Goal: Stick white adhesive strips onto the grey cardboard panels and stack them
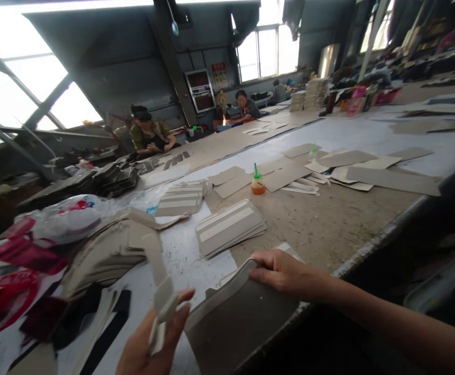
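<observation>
My right hand (280,271) pinches the top edge of a grey-brown flat panel (247,317) at the table's near edge. My left hand (155,333) is closed around a pale, bent strip (163,299), part of it blurred; it is beside the panel's left side. Just beyond the panel lies a stack of similar panels (229,226) with pale bands across them. A second banded stack (180,198) rests farther back. To the left, a fanned pile of beige pieces (106,255) spreads over the white sheet.
A small bottle with a green nozzle and orange contents (257,182) stands mid-table. Loose flat sheets (352,164) lie behind it. Plastic bags (75,216) and dark strips (108,328) crowd the left. Two people sit across the table. The table edge (383,234) runs along the right.
</observation>
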Action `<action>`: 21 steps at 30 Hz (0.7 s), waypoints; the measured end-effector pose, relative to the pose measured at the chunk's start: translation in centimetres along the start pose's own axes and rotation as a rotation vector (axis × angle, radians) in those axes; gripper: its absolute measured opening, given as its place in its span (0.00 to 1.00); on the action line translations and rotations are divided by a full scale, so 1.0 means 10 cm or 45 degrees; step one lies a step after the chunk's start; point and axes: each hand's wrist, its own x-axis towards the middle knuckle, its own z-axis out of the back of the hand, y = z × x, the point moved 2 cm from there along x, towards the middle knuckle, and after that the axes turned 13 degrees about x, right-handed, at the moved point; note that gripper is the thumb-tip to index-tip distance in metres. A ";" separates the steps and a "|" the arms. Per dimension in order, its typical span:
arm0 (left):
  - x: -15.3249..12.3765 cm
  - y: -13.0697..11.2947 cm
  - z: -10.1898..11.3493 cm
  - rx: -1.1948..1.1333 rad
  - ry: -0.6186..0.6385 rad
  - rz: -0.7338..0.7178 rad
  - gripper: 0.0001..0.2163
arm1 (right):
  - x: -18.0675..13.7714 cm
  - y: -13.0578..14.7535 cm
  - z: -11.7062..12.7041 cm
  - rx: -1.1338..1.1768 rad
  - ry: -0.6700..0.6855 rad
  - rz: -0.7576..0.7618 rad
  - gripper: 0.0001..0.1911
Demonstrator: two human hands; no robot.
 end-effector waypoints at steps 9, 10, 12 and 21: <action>-0.07 -0.09 -0.40 0.311 0.385 -0.324 0.14 | 0.16 0.31 -0.30 -0.243 -0.047 0.271 0.10; -0.08 -0.07 -0.40 0.254 0.326 -0.288 0.14 | 0.15 0.33 -0.31 -0.386 -0.139 0.397 0.10; -0.12 -0.04 -0.39 0.167 0.231 -0.241 0.14 | 0.12 0.34 -0.33 -0.690 -0.280 0.669 0.06; -0.20 0.06 -0.46 0.124 0.169 -0.187 0.16 | 0.07 0.19 -0.57 -0.651 -0.313 0.720 0.09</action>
